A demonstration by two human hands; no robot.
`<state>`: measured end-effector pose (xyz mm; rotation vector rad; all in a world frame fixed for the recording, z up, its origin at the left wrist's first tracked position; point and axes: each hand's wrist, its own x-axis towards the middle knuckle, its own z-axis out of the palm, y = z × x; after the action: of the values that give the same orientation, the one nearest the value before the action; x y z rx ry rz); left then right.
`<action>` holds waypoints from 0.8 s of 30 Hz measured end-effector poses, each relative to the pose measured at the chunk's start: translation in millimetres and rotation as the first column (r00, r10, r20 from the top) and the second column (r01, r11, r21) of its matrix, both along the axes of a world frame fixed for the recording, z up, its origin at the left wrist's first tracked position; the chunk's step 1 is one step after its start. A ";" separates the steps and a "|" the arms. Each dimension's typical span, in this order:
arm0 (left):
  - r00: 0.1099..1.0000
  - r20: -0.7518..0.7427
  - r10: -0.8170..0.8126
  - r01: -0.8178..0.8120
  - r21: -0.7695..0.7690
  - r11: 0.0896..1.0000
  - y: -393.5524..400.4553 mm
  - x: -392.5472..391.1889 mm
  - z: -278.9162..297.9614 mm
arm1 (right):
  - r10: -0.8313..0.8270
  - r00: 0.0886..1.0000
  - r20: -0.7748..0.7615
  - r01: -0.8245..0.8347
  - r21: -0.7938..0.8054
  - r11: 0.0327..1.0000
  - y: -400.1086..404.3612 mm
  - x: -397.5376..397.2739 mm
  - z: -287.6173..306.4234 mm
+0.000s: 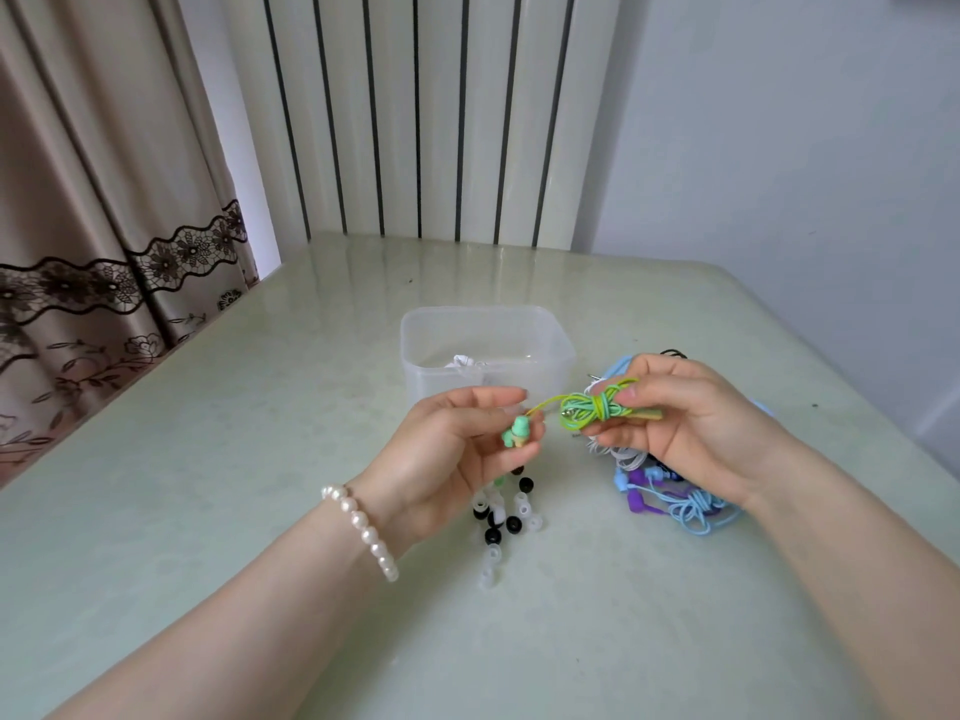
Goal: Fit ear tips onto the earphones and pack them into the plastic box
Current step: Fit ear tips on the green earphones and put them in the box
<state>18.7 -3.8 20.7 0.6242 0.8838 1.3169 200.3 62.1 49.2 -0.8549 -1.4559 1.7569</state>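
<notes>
My left hand [457, 449] pinches a green earbud [519, 432] shaped like an ice-cream cone, held above the table. A yellow-green cord runs from it to a knotted green cable bundle [595, 407] that my right hand [685, 428] grips between thumb and fingers. Both hands hover in front of the clear plastic box [488, 324], which holds a white earphone [465, 363]. Loose black and clear ear tips [506, 522] lie on the table under my left hand.
A pile of blue, purple and white earphones [675, 498] lies on the pale green table [208, 459] beneath my right hand. A radiator and wall stand behind the table, with a curtain at the left. A pearl bracelet [363, 532] circles my left wrist.
</notes>
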 end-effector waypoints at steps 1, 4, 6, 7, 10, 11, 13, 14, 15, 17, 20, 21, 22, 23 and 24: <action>1.000 0.007 0.007 -0.007 -0.021 1.000 0.6 -1.0 -0.4 | 0.006 1.000 -0.007 -0.006 -0.011 1.000 1.9 2.7 -1.0; 1.000 0.001 -0.004 0.004 -0.048 0.999 2.1 -1.7 -1.7 | 0.050 0.999 -0.008 -0.050 -0.066 0.997 4.4 7.8 -4.8; 1.000 -0.007 -0.013 0.013 -0.052 0.999 1.7 0.4 -2.0 | 0.101 0.993 0.054 -0.097 -0.079 0.992 4.0 9.3 -8.6; 1.000 -0.008 -0.012 0.012 -0.055 0.998 1.3 1.9 -2.3 | 0.128 0.986 0.110 -0.122 -0.055 0.991 3.5 9.5 -10.5; 1.000 0.002 -0.004 0.004 -0.069 0.998 -1.1 6.8 -3.2 | 0.167 0.935 0.312 -0.198 0.070 0.978 -1.7 6.9 -12.2; 1.000 0.003 -0.003 0.003 -0.074 0.997 -1.5 8.6 -3.5 | 0.173 0.920 0.351 -0.220 0.100 0.970 -4.4 5.6 -11.7; 1.000 0.007 0.003 -0.003 -0.076 0.997 -2.9 11.5 -3.6 | 0.179 0.906 0.383 -0.245 0.130 0.961 -12.2 1.5 -9.8; 1.000 0.011 0.003 -0.002 -0.070 0.998 -3.7 12.7 -3.8 | 0.173 0.904 0.391 -0.249 0.154 0.956 -16.7 -1.4 -9.4; 1.000 0.020 -0.001 0.003 -0.059 0.998 -4.5 14.1 -3.9 | 0.150 0.906 0.396 -0.242 0.192 0.951 -20.2 -4.2 -10.2; 0.999 0.044 -0.016 0.018 -0.044 0.999 -6.4 16.8 -4.5 | 0.062 0.926 0.373 -0.192 0.322 0.927 -26.9 -9.8 -12.5; 0.998 0.043 -0.055 0.057 -0.043 0.997 -8.4 19.7 -6.1 | 0.024 0.954 0.298 -0.177 0.500 0.848 -33.6 -13.5 -12.7; 0.997 0.043 -0.071 0.072 -0.044 0.996 -8.5 19.9 -6.0 | 0.055 0.957 0.286 -0.202 0.512 0.835 -34.2 -13.0 -12.0; 0.996 0.045 -0.083 0.085 -0.048 0.995 -8.1 19.4 -5.9 | 0.086 0.958 0.273 -0.219 0.505 0.835 -34.3 -11.6 -11.1; 0.995 0.044 -0.093 0.095 -0.049 0.994 -7.5 18.5 -5.1 | 0.103 0.960 0.261 -0.223 0.488 0.844 -32.9 -9.3 -10.5; 0.995 0.032 -0.097 0.099 -0.051 0.994 -6.7 17.1 -4.3 | 0.103 0.964 0.245 -0.211 0.468 0.858 -31.0 -7.0 -9.4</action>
<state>35.8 -10.5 16.4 0.5987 0.8504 1.2082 193.3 31.0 39.8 -0.6748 -2.0509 1.3265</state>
